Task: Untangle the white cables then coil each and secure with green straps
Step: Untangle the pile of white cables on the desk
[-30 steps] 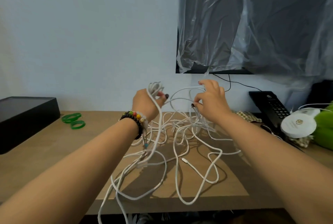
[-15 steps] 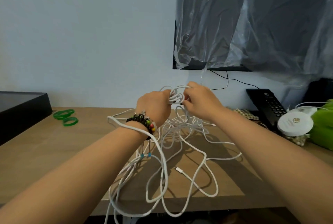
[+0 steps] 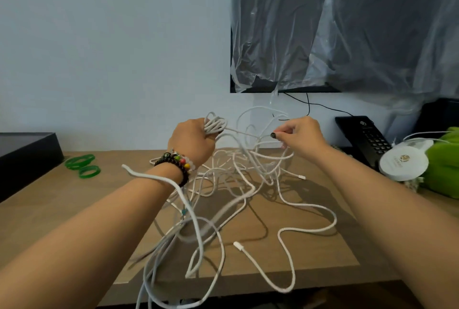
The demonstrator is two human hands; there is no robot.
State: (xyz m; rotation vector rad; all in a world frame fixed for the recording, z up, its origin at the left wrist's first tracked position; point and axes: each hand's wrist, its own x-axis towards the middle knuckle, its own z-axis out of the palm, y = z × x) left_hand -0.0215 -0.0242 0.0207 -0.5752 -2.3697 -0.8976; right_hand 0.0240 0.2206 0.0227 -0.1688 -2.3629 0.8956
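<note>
Hands have parted: left hand (image 3: pixel 192 139) grips a cable (image 3: pixel 215 125) bundle, right hand (image 3: pixel 301 136) pinches one strand; straps (image 3: pixel 83 166) lie beside the box (image 3: pixel 27 152).

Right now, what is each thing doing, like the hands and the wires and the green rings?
left hand: grips a bunch of cable loops
right hand: pinches one cable strand
white cables: tangled, partly lifted off the desk
green straps: lying unused on the desk
black phone: handset resting in place
</note>
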